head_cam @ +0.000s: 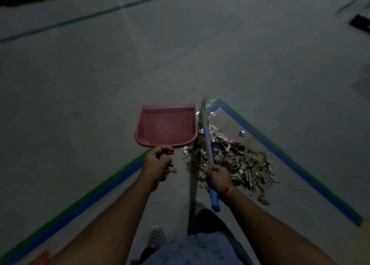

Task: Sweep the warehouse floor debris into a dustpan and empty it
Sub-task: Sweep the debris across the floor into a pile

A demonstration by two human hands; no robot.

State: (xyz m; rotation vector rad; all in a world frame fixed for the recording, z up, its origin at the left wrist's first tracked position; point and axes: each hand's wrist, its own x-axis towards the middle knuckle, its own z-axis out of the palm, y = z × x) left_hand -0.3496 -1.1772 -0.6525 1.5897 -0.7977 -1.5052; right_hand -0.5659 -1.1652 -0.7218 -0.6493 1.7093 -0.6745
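My left hand grips the handle of a pink dustpan, held in the air above the grey floor with its inside bare and facing up. My right hand grips a broom by its grey shaft; the blue handle end sticks out below my wrist, and the straw bristles point away from me. To the right of the broom, a pile of debris made of dry leaves, paper scraps and wrappers lies on the floor. It sits inside a corner marked by tape.
Green and blue floor tape forms a corner around the pile and runs back on both sides of me. A dark line crosses the far floor. Dark objects lie at the upper right. My feet are at the bottom.
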